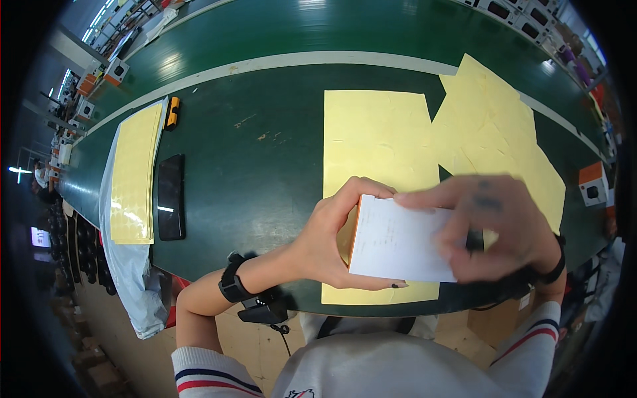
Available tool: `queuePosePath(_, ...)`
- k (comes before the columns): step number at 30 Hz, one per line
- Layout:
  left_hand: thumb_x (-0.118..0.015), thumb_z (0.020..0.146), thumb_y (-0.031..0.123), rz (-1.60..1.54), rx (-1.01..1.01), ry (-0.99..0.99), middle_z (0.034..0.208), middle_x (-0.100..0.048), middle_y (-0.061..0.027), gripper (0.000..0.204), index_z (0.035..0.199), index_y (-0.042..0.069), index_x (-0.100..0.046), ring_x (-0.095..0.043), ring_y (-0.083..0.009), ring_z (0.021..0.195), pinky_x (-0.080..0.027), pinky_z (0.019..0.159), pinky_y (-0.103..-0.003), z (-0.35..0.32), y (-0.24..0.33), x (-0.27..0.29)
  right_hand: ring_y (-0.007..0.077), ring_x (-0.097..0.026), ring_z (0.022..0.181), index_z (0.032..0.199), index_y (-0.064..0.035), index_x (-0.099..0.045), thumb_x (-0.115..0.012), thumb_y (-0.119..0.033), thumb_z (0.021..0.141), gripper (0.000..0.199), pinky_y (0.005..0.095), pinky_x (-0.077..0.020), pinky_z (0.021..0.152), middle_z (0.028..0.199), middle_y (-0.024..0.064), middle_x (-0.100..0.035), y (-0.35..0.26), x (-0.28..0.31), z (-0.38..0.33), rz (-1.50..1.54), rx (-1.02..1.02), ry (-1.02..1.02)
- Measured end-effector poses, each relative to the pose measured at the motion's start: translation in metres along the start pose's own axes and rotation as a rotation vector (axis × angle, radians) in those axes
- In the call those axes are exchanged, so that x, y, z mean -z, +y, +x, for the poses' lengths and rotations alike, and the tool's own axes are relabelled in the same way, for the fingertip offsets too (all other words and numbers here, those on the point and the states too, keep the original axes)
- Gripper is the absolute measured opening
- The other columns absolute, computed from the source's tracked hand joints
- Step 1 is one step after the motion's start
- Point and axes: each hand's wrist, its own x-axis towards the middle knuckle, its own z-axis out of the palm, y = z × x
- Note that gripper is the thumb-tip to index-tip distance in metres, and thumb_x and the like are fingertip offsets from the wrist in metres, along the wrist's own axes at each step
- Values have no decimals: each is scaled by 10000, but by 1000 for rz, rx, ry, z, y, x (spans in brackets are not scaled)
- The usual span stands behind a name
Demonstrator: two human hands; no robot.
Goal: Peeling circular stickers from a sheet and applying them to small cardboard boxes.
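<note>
Green table [245,166]; blurry right hand [494,215]

Box [401,242]: smooth card, matt white face. Sheets [375,139]: paper-like, mostly matt, faint creases. Stack [136,179]: glossy, bright glints low down. Bag [138,292]: thin plastic, wrinkled, soft sheen. Phone [171,192]: glassy, one sharp reflection. Surface [232,172]: smooth, low sheen, scuffed. Belt [279,33]: glossy. Shirt [398,368]: matt cloth.
</note>
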Motion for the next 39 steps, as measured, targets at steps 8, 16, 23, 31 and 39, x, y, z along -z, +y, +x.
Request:
queuePosePath(8,-862,565,234,19,-58,-21,1038,-564,-87,765,1158,54,-414,-574,-190,952,-447,816,-303,0,-3,1,336,-585,1036,852,-32,-609,-723,-147,713,214,452,-467,887,1123,158,-598,-30,-31,-47,287,280,-174)
queuePosePath(16,-877,551,231,56,-31,-41,1066,-512,-108,835,1187,58,-365,-531,-182,1018,-438,840,-299,-5,0,7,360,-520,1031,1351,-45,-393,-746,-410,704,823,395,-445,858,1283,203,-407,-9,-24,-35,-346,-117,-7)
queuePosePath(23,-885,534,285,218,233,-147,1174,-458,-163,1028,1316,26,-270,-495,-239,1070,-422,894,-352,-4,-11,6,234,-578,781,1298,-85,-499,-777,-252,698,682,270,-482,616,1042,133,-533,-8,-36,-59,-276,-111,216)
queuePosePath(31,-771,665,308,883,60,-369,1223,-449,-160,586,1147,67,-539,-396,-335,1161,-289,986,-424,5,0,2,146,-581,944,1230,-44,-519,-787,-187,692,618,268,-494,781,1103,83,-588,42,79,-171,-515,-512,943)
queuePosePath(39,-775,655,303,872,59,-377,1198,-460,-151,546,1105,78,-565,-396,-326,1149,-286,971,-426,11,0,0,309,-524,1072,1195,-73,-543,-774,-253,645,622,367,-414,915,1113,182,-574,107,186,-402,-742,-853,1173)
